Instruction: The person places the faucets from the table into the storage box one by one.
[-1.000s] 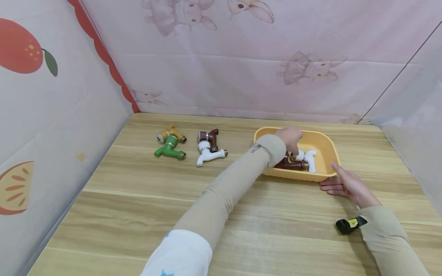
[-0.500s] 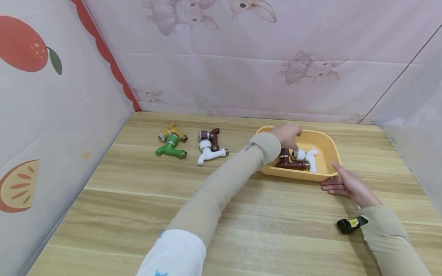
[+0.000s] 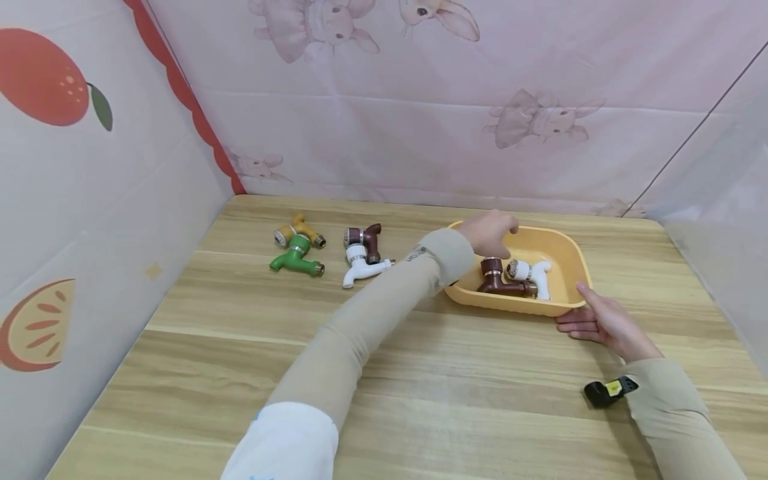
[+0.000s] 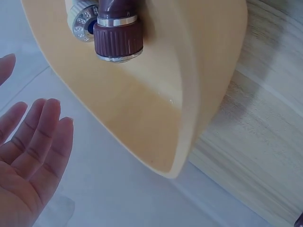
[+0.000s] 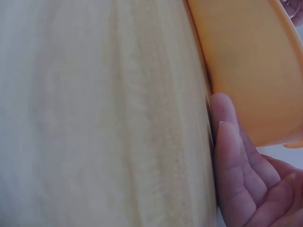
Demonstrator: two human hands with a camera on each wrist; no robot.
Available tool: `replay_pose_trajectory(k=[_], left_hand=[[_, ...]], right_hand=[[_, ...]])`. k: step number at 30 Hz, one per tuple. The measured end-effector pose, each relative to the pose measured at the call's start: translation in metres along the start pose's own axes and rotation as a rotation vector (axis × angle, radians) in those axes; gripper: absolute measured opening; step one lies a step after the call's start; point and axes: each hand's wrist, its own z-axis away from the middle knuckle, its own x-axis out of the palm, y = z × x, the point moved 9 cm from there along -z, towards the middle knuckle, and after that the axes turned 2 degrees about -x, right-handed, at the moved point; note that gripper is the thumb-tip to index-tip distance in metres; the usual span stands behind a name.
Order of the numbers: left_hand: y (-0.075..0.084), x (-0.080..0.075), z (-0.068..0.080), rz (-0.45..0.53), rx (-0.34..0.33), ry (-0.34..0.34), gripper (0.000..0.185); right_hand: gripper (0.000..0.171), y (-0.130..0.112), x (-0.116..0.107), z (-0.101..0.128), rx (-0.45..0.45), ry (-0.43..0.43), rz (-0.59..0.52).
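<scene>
The yellow tray (image 3: 564, 308) sits on the wooden bench (image 3: 240, 360) toward its right side, and the right hand (image 3: 600, 323) lies flat against the tray's near right corner with its fingers straight, apparently to keep the tray from sliding. The left hand (image 3: 492, 232) hangs over the tray's left rim, fingers relaxed and spread, holding nothing. Inside the tray a brown tap (image 3: 501, 279) and a white tap (image 3: 531, 275) lie side by side, touching. Four more taps lie well apart to the left on the bench: a yellow tap (image 3: 300, 230) against a green tap (image 3: 294, 260), and another brown tap (image 3: 366, 240) against another white tap (image 3: 363, 267). The head view alone shows these and the small black object (image 3: 609, 390) by the right sleeve. The left wrist view confirms the empty open palm and shows the brown tap's ribbed end close up; the right wrist view shows the thumb pressed to the tray's outer wall.
</scene>
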Motion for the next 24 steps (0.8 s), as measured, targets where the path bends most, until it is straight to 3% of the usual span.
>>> replay_pose_trajectory(k=[9,24], left_hand=[[-0.001,-0.004,0.02,-0.016,0.046,0.023,0.054],[-0.001,-0.011,0.036,-0.013,0.092,0.071,0.052]], right_hand=[[0.054,0.005,0.003,0.002,-0.012,-0.001,-0.007],[0.06,0.002,0.002,0.0,0.002,-0.001,-0.015]])
